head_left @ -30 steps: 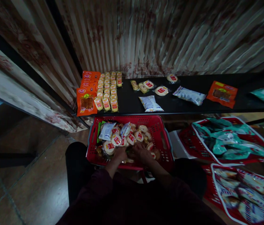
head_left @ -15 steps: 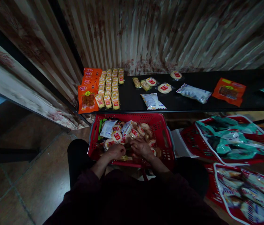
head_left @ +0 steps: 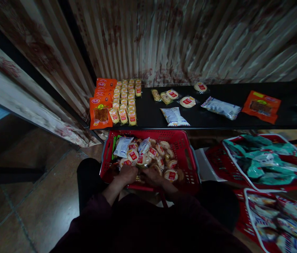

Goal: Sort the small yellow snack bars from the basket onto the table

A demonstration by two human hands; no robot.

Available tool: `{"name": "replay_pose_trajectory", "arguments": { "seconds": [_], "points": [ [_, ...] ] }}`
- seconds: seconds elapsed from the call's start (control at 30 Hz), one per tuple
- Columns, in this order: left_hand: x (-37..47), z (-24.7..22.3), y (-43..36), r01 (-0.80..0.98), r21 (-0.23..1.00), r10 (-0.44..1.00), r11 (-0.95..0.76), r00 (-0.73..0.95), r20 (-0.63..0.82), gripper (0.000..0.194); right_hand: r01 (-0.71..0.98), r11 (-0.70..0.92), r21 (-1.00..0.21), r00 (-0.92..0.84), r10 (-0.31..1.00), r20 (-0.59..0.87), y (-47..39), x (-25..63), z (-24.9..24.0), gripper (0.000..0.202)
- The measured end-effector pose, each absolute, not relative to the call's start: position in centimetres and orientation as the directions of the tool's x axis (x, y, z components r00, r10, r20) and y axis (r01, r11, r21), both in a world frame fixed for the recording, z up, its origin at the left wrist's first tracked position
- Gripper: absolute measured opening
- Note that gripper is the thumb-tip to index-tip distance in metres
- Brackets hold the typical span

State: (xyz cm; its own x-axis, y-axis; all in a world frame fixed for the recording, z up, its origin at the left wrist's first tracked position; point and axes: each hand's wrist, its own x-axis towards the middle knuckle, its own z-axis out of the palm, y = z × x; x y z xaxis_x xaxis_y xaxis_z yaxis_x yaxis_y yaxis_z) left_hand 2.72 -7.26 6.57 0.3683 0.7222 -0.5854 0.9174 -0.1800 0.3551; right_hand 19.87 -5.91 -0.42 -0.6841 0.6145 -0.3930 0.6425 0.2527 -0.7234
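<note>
Both hands are in the near part of a red basket [head_left: 185, 140] that stands between my knees. My left hand [head_left: 129, 174] is closed, its fingers curled down among the packets. Close beside it, my right hand [head_left: 151, 175] is also closed, with fingertips turned inward. What either one grips is hidden in shadow and behind the fingers. Around them lie several round wrapped cakes [head_left: 132, 155] with red labels. A white-and-blue packet [head_left: 122, 147] rests at the basket's left, over a green one.
Behind the basket runs a black shelf [head_left: 148, 117] with orange bags [head_left: 101, 114], rows of small yellow packets [head_left: 123, 116], loose round cakes [head_left: 187, 101] and white-blue packets [head_left: 175, 116]. At right stand baskets of teal bags [head_left: 266, 159] and striped packets [head_left: 296, 228].
My right hand has moved left and down, closer to my left hand, uncovering more round cakes at the basket's right. The whole view has shifted slightly.
</note>
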Motion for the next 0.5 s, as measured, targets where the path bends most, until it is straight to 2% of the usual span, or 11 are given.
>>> {"name": "replay_pose_trajectory", "arguments": {
  "seconds": [0.1,0.2,0.27,0.37,0.5],
  "points": [
    [1.7,7.7,-7.6,0.901,0.392,0.702,-0.186,0.401,-0.588,0.023,0.651,0.135,-0.747,-0.666,0.572,-0.478,-5.5,20.7,0.0,0.026],
    [0.9,7.8,-8.4,0.917,0.369,0.703,-0.154,0.364,-0.611,0.024,0.500,-0.020,-0.866,-0.762,0.465,-0.451,-5.9,21.0,0.7,0.037],
    [0.7,7.3,-8.7,0.915,0.381,0.722,-0.135,0.354,-0.595,0.024,0.414,-0.101,-0.904,-0.789,0.455,-0.412,-6.3,20.8,0.9,0.044],
    [0.4,6.3,-8.3,0.875,0.479,0.742,-0.069,0.366,-0.562,0.022,0.377,-0.223,-0.899,-0.715,0.547,-0.435,-6.8,20.3,1.0,0.047],
    [0.0,5.2,-7.0,0.687,0.699,0.854,0.198,0.229,-0.467,0.026,0.265,-0.447,-0.855,-0.469,0.715,-0.519,-6.4,20.0,1.5,0.048]
  ]
}}
